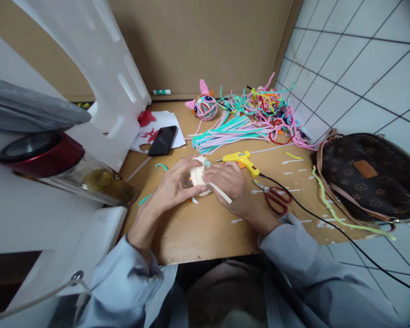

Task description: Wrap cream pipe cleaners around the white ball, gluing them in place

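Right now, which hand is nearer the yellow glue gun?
Right. The right hand is close on the near side of the glue gun; the left hand is farther, to its left.

A glue gun (pixel 238 156) and pipe cleaners (pixel 229 134) suggest a craft workspace.

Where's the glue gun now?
Head view, right of centre: the yellow glue gun lies on the table, just beyond the red-handled scissors, beside the right hand.

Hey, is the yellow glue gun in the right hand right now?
No, the glue gun lies on the table, while the right hand is at the pale wrapped piece.
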### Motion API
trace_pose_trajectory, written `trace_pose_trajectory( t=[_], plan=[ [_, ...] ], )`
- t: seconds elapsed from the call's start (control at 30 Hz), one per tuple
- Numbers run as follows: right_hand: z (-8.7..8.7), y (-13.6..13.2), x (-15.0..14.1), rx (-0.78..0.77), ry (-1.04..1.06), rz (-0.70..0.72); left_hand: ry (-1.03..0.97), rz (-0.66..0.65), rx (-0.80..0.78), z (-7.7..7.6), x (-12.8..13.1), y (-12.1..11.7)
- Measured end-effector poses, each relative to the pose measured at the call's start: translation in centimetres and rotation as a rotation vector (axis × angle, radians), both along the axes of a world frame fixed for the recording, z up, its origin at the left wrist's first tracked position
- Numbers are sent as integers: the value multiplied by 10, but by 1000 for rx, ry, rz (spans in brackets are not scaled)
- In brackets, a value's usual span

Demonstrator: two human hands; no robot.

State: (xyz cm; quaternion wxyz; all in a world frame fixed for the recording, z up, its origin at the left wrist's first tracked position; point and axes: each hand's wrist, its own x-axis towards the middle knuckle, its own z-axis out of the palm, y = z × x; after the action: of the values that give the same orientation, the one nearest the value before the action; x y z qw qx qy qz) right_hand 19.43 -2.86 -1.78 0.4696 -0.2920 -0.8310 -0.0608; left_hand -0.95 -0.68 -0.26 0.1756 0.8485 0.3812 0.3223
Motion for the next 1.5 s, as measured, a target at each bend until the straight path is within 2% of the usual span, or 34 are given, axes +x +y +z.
trace_pose_trajectory(
  t=[0.4,0.6,0.8,1.03,1.23,1.5],
  plan=[
    [-2,1,0,-71,-17,-10,49,-16,9,0,-3,0],
    [-5,2,2,-81,-23,-14,39,-50,92,-5,-3,2],
    [-5,2,2,-71,-2,7,66,-22,107,-12,0,3],
    [-2,1,2,-103,-8,0,55,-20,120,-13,4,3],
    [2,1,-1,-53,9,-17,46,49,95,-15,5,2],
    [1,2,-1,-41,2,-7,75,7,96,-12,5,3]
  ],
)
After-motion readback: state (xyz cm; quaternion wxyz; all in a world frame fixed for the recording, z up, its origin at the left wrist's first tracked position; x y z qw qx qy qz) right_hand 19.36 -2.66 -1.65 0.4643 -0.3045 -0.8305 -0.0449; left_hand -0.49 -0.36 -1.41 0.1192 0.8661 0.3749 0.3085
